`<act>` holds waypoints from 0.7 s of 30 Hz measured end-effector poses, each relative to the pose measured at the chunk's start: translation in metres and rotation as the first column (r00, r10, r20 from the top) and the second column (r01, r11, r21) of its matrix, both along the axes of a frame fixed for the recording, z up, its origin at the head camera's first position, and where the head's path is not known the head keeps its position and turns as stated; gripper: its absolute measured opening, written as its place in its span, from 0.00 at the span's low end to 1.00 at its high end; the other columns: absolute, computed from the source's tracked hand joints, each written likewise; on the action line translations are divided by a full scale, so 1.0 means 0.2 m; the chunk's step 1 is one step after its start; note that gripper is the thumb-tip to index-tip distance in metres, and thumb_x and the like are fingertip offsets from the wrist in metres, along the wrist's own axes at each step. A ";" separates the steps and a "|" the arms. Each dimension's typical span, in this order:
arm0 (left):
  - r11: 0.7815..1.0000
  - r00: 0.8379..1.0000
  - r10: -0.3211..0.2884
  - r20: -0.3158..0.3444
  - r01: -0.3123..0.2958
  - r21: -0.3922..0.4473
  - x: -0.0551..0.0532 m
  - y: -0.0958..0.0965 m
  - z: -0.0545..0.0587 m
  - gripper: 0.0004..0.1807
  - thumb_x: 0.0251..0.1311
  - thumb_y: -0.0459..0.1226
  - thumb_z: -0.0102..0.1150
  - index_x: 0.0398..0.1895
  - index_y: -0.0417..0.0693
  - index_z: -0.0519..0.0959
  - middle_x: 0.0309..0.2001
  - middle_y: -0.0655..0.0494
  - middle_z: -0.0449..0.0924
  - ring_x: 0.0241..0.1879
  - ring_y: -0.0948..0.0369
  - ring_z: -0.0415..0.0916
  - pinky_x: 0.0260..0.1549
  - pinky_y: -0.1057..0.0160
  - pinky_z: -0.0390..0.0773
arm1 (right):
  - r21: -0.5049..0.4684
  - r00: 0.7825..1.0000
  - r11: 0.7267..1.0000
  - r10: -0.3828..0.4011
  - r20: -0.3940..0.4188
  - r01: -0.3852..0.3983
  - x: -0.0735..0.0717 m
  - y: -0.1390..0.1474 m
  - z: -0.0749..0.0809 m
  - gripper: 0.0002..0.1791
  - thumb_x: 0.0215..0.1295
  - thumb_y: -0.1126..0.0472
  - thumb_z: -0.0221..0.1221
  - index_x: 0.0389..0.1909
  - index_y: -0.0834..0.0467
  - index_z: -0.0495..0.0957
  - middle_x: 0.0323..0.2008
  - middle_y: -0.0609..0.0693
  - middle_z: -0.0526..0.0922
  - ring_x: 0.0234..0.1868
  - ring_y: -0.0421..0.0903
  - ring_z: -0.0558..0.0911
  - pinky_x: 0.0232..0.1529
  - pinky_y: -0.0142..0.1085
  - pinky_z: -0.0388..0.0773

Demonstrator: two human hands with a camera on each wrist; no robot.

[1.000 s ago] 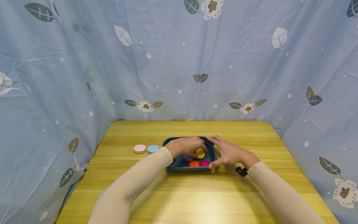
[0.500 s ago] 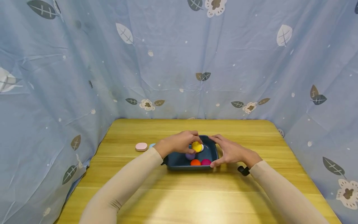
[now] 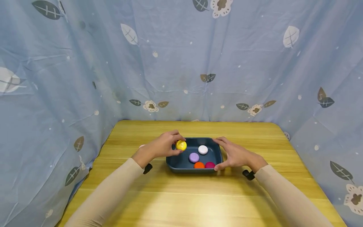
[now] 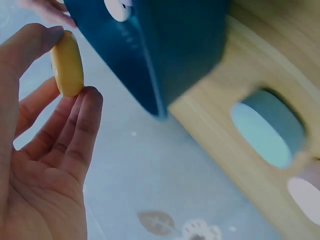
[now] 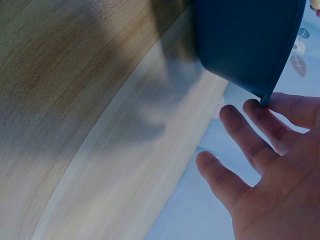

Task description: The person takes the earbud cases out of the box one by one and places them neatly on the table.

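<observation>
I have the left hand (image 3: 163,146) pinching the yellow disc (image 3: 181,145) near the left end of the dark blue tray (image 3: 181,160), the right hand (image 3: 234,154) spread against its right end, and a purple disc (image 3: 194,157), white disc (image 3: 203,149), orange disc (image 3: 199,165) and magenta disc (image 3: 210,165) inside.

"The yellow disc (image 3: 181,145) between the left fingers (image 4: 89,122)?"
"Glossy, smooth, like plastic."
"The tray (image 3: 180,162) at the right fingers (image 5: 245,132)?"
"Smooth, matt outside. Desk (image 3: 198,195) beneath them: shiny wood grain; curtain (image 3: 170,63) beyond: creased cloth."
</observation>
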State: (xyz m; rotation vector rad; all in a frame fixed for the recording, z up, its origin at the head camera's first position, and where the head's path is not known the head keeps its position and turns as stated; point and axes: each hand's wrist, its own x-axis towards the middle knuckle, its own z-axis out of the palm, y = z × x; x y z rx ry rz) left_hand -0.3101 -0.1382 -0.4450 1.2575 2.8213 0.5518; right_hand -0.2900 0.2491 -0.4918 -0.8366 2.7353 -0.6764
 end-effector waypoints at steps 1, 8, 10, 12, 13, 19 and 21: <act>1.000 1.000 0.015 -0.002 -0.015 0.010 0.01 -0.03 0.00 0.24 0.74 0.41 0.80 0.69 0.43 0.89 0.55 0.48 0.85 0.46 0.53 0.86 0.49 0.63 0.89 | 0.001 1.000 1.000 0.001 -0.004 -0.001 0.00 0.00 0.00 0.76 0.57 0.20 0.80 0.96 0.54 0.56 0.90 0.56 0.63 0.82 0.63 0.77 0.79 0.68 0.80; 0.994 0.994 0.091 -0.065 -0.086 0.074 0.09 -0.21 -0.03 0.23 0.70 0.40 0.84 0.63 0.42 0.90 0.52 0.49 0.86 0.42 0.52 0.83 0.45 0.63 0.87 | 0.009 1.000 1.000 0.016 -0.024 -0.016 0.01 0.01 -0.01 0.77 0.59 0.20 0.78 0.96 0.56 0.54 0.92 0.58 0.61 0.84 0.65 0.75 0.80 0.68 0.79; 0.992 0.991 0.101 -0.087 -0.094 0.086 0.11 -0.26 -0.04 0.23 0.69 0.39 0.85 0.62 0.41 0.90 0.51 0.48 0.86 0.42 0.53 0.84 0.44 0.62 0.88 | 0.012 1.000 1.000 0.016 -0.026 -0.015 0.01 0.01 -0.01 0.77 0.59 0.20 0.78 0.97 0.56 0.54 0.92 0.59 0.61 0.84 0.65 0.75 0.80 0.68 0.79; 0.990 0.989 0.110 -0.102 -0.100 0.098 0.12 -0.31 -0.06 0.23 0.67 0.38 0.86 0.61 0.40 0.90 0.50 0.48 0.86 0.41 0.53 0.84 0.44 0.61 0.88 | 0.017 1.000 1.000 0.012 -0.027 -0.011 0.01 0.00 -0.01 0.77 0.59 0.20 0.78 0.97 0.56 0.53 0.92 0.59 0.60 0.84 0.65 0.76 0.80 0.68 0.79; 0.990 0.987 0.115 -0.109 -0.104 0.101 0.13 -0.33 -0.07 0.22 0.67 0.38 0.86 0.60 0.40 0.90 0.50 0.48 0.86 0.41 0.53 0.84 0.44 0.61 0.89 | 0.020 1.000 1.000 0.011 -0.029 -0.010 0.02 0.00 -0.01 0.77 0.60 0.20 0.78 0.97 0.56 0.53 0.92 0.59 0.60 0.84 0.65 0.76 0.80 0.68 0.80; 0.982 0.983 0.169 -0.075 -0.162 0.093 0.17 -0.44 -0.13 0.21 0.68 0.38 0.84 0.60 0.40 0.90 0.50 0.49 0.87 0.43 0.52 0.88 0.46 0.58 0.92 | 0.035 0.999 0.999 0.022 -0.045 -0.021 0.02 -0.01 -0.01 0.76 0.62 0.22 0.78 0.97 0.59 0.52 0.92 0.62 0.61 0.82 0.66 0.77 0.78 0.68 0.81; 0.980 0.980 0.189 -0.055 -0.185 0.074 0.18 -0.46 -0.16 0.21 0.69 0.38 0.84 0.60 0.40 0.90 0.50 0.50 0.87 0.43 0.52 0.88 0.46 0.57 0.92 | 0.040 0.999 0.999 0.024 -0.047 -0.023 0.02 -0.01 0.00 0.76 0.62 0.22 0.78 0.96 0.60 0.51 0.92 0.63 0.60 0.82 0.67 0.78 0.78 0.68 0.81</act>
